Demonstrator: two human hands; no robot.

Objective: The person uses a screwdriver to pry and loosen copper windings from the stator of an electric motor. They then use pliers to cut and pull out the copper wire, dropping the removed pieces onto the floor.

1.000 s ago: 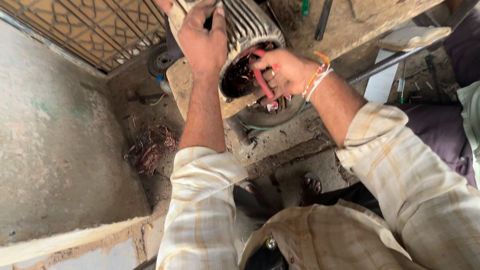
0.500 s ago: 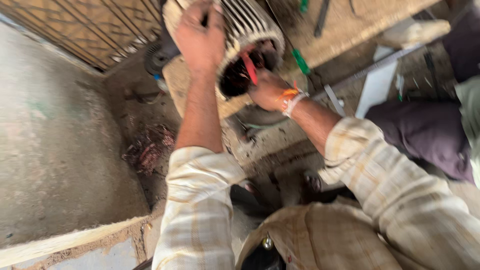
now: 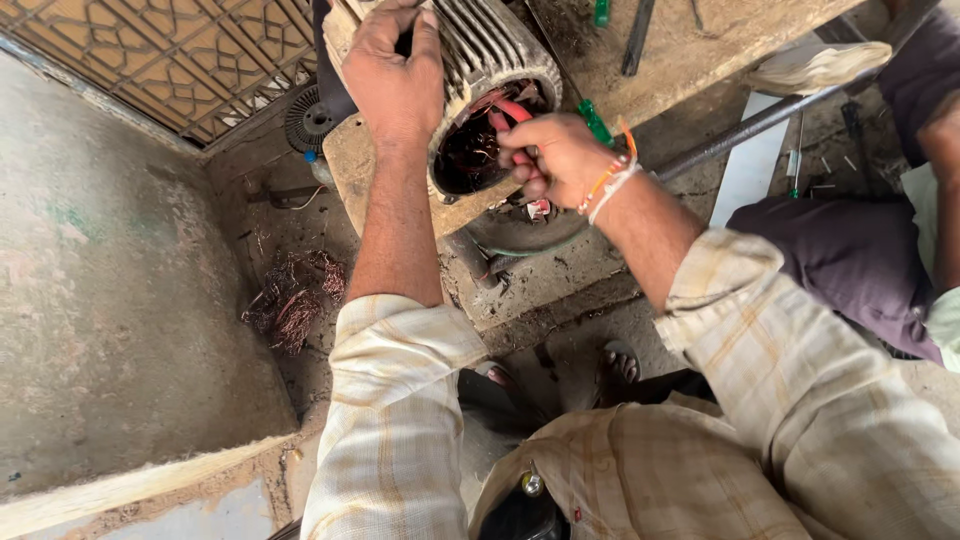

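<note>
here, a ribbed grey motor housing lies on its side at the near edge of a worn wooden bench, its open end facing the person. inside the opening, dark copper windings show, with red leads coming out over the rim. the left hand lies over the top of the housing, fingers curled down around its far side, its grip clamped on the casing. the right hand is at the mouth of the housing, fingers bunched together and closed on the red leads just at the rim; threads of orange and white circle that wrist. a green-handled tool lies on the bench just behind the right hand, partly hidden by it. a long metal bar runs slantwise to the right, under the bench edge. a black fan cover sits just beside the housing on the left, against a patterned metal grille. lower down, a tangle of old copper wire lies on the dirty floor. at the right edge, another person in dark trousers sits near.
</note>
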